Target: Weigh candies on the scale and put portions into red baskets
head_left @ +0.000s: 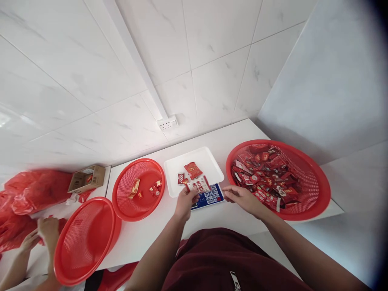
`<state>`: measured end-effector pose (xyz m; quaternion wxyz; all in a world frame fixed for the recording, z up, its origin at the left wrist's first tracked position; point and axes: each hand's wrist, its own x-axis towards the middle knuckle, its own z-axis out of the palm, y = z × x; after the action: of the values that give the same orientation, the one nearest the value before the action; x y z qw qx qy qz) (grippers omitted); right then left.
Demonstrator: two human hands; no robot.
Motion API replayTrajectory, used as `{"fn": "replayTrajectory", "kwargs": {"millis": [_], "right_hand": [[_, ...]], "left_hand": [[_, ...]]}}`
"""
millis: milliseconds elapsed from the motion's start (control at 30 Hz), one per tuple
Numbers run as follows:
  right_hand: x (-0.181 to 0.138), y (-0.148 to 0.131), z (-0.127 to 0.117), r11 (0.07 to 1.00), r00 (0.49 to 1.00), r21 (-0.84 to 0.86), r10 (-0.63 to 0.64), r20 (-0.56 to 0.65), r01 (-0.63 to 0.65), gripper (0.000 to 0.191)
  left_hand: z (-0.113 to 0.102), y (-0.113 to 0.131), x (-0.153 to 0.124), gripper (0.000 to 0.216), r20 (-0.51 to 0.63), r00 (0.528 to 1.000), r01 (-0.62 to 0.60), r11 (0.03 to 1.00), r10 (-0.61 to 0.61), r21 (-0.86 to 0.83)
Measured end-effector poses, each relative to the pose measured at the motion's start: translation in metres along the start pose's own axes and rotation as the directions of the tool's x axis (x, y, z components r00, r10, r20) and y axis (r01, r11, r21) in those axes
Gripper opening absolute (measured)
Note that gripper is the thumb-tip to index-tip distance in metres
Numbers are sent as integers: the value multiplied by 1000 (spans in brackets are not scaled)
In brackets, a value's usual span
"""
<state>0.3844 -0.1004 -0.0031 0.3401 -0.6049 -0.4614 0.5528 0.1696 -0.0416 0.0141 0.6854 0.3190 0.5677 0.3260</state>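
My left hand point(185, 201) is closed on a red and white packet point(198, 185) at the front edge of a white tray point(209, 159). The tray rests on a scale with a blue keypad point(210, 196) and holds two more red packets point(192, 169). My right hand point(241, 197) hovers beside the keypad, fingers loosely curled toward the left, next to a large red basket point(315, 178) full of several red snack packets. I cannot make out anything in its fingers.
A smaller red basket point(121, 190) with a few small packets sits left of the tray. Another red basket point(81, 242) hangs over the table's front left. Another person's hands point(39, 236) work at far left by red bags and a cardboard box point(86, 178). A wall socket point(167, 123) is behind.
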Motion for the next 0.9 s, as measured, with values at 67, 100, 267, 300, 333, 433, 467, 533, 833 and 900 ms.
{"fn": "replayTrajectory", "kwargs": {"millis": [67,100,267,300,333,433,467,533,833,900], "right_hand": [[0,5,-18,997,992,-76,11,-123,-21,33],[-1,9,-28,992,982,-118,12,-189,-35,31],[8,33,-71,908,898,-397,-61,-437,-131,37],[13,37,-76,881,889,-449,-82,-450,-146,39],[19,40,-80,858,885,-489,-98,-454,-156,41],[42,43,-80,836,893,-528,-119,-435,-146,44],[50,43,-78,837,898,-531,-125,-421,-132,47],[64,43,-73,834,906,-539,-131,-402,-119,54],[74,63,-94,828,914,-536,-74,-399,-167,44],[69,70,-110,830,906,-516,-32,-423,-212,36]], "left_hand": [[-12,11,6,31,-78,997,2,994,-10,-106],[-18,16,8,28,-96,995,-3,990,-11,-141],[-36,13,11,54,-115,989,77,983,-97,-166],[-36,9,10,64,-126,985,94,983,-114,-158],[-35,5,9,70,-134,983,104,983,-124,-150],[-29,-5,5,74,-126,983,120,984,-136,-131],[-27,-6,3,74,-118,983,125,984,-140,-125],[-23,-4,1,75,-103,984,134,984,-147,-117],[-24,4,-7,60,-82,986,143,989,-147,-48],[-25,2,-7,59,-85,984,154,987,-158,-44]]}}
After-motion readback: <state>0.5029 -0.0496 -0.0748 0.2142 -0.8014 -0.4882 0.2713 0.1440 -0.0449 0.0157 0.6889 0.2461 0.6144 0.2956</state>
